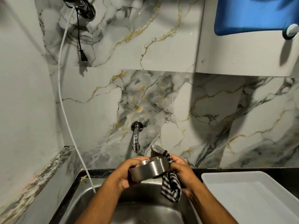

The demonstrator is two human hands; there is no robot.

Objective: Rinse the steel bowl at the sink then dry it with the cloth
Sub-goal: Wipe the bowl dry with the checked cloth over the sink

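I hold the steel bowl [149, 169] above the sink [100, 196], tilted with its outer wall toward me. My left hand [127, 172] grips its left rim and underside. My right hand [182, 173] presses a black-and-white striped cloth [171, 188] against the bowl's right side. One end of the cloth sticks up behind the rim and the rest hangs down below my palm. The bowl's inside is hidden from me.
A chrome tap [135, 139] juts from the marble wall just above the bowl, with no water running. A white plastic tray [252, 191] sits on the dark counter at the right. A white hose [64, 97] hangs down the wall into the sink's left corner.
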